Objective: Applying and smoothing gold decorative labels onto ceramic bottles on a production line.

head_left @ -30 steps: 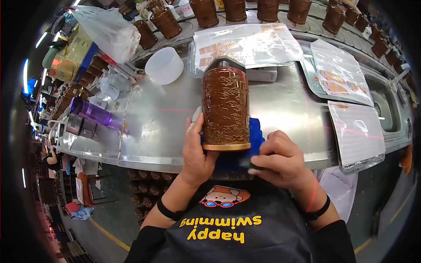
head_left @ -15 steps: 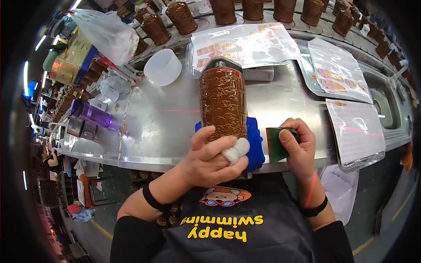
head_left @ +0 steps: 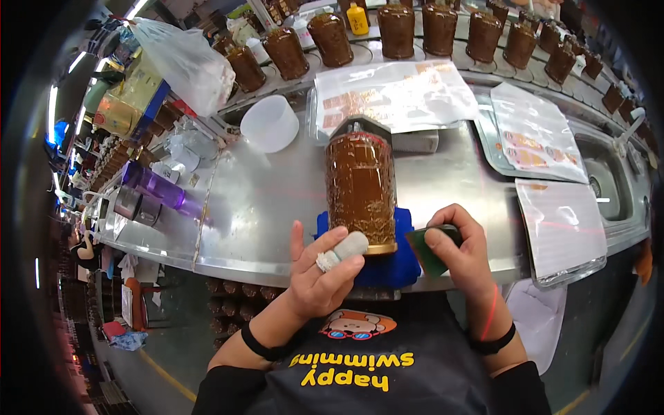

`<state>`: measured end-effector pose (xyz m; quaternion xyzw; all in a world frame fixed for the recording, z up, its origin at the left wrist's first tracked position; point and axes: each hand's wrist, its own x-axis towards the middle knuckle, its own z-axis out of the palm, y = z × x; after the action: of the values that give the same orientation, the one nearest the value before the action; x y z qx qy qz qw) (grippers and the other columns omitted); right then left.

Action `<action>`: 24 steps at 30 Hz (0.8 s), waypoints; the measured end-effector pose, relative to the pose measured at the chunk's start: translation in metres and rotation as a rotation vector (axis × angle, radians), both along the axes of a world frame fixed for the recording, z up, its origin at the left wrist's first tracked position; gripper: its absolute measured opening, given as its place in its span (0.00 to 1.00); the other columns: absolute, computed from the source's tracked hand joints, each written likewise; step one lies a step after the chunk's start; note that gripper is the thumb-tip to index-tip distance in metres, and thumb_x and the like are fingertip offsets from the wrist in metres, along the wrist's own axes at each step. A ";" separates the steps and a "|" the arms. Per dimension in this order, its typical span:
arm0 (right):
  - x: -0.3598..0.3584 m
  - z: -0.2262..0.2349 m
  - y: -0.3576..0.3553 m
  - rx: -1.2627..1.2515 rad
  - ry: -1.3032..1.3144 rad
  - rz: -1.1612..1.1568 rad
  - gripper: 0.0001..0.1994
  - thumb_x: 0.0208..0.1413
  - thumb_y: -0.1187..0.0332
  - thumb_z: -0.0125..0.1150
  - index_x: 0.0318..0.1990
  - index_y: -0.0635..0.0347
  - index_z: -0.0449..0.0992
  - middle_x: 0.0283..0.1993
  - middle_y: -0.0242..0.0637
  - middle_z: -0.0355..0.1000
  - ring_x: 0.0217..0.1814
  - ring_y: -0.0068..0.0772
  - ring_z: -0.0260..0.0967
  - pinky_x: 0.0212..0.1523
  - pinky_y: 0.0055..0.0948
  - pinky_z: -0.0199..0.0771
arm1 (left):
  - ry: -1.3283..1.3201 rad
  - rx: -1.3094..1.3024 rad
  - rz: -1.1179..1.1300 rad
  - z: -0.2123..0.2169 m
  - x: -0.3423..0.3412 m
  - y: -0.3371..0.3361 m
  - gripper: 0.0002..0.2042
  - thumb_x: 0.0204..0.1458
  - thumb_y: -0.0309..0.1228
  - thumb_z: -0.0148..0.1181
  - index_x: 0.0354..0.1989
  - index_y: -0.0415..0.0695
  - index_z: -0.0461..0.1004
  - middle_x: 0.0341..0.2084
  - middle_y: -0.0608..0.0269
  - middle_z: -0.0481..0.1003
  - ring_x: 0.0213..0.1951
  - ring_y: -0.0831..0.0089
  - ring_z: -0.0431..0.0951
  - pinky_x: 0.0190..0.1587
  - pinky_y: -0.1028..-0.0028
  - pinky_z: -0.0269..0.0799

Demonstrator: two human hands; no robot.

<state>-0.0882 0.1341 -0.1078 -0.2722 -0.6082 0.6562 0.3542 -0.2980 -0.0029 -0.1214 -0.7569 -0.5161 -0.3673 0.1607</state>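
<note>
A glossy brown embossed bottle (head_left: 360,181) lies on a blue padded rest (head_left: 403,266), its neck end in a dark angular holder (head_left: 357,126) on the far side. A smooth panel faces up, and a gold rim shows at the near end. Beside that near end is my left hand (head_left: 319,273), open, fingers apart, with white wrapping on a finger; whether a fingertip touches the bottle I cannot tell. To the right of the rest, my right hand (head_left: 465,252) grips a flat green scraper (head_left: 430,253) with a dark handle, clear of the bottle.
Printed decal sheets (head_left: 387,97) lie behind the bottle, with more sheets on trays (head_left: 539,131) at right. A white plastic tub (head_left: 270,124) and a purple bottle (head_left: 153,185) stand left. Brown bottles (head_left: 396,31) line the conveyor behind. A sink (head_left: 605,173) is far right.
The brown bottle has turned from its patterned side to a smooth panel. My left hand has drawn off its near end to the left and opened. The scraper has tilted slightly.
</note>
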 end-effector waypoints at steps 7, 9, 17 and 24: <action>-0.019 0.017 0.014 0.178 -0.101 0.139 0.07 0.53 0.70 0.64 0.36 0.64 0.74 0.28 0.30 0.72 0.29 0.15 0.66 0.30 0.19 0.68 | -0.167 -0.052 0.110 -0.006 -0.004 0.012 0.22 0.54 0.32 0.60 0.55 0.41 0.62 0.50 0.45 0.70 0.51 0.47 0.72 0.66 0.40 0.41; -0.019 0.013 0.015 0.174 -0.056 0.004 0.08 0.54 0.69 0.64 0.36 0.64 0.74 0.28 0.29 0.72 0.29 0.15 0.66 0.30 0.19 0.68 | -0.168 -0.028 0.117 -0.014 -0.008 0.014 0.24 0.55 0.34 0.60 0.57 0.37 0.60 0.50 0.44 0.70 0.52 0.45 0.71 0.66 0.41 0.42; -0.008 0.016 0.024 0.344 -0.142 -0.162 0.08 0.57 0.70 0.59 0.41 0.65 0.73 0.31 0.31 0.73 0.33 0.18 0.67 0.35 0.21 0.68 | -0.360 -0.098 0.132 -0.011 -0.007 0.017 0.31 0.46 0.30 0.65 0.60 0.41 0.61 0.55 0.45 0.67 0.60 0.44 0.63 0.66 0.44 0.42; 0.003 0.055 0.106 1.110 -0.381 -0.233 0.13 0.47 0.88 0.46 0.36 0.68 0.75 0.55 0.50 0.70 0.53 0.48 0.71 0.50 0.35 0.72 | -0.302 -0.111 -0.008 -0.007 -0.020 0.022 0.30 0.45 0.42 0.67 0.56 0.45 0.66 0.55 0.45 0.67 0.60 0.43 0.63 0.65 0.45 0.47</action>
<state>-0.0854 0.2406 -0.0524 -0.2241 -0.8791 0.1370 0.3978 -0.3177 0.0190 -0.1284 -0.7027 -0.5508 -0.4487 0.0376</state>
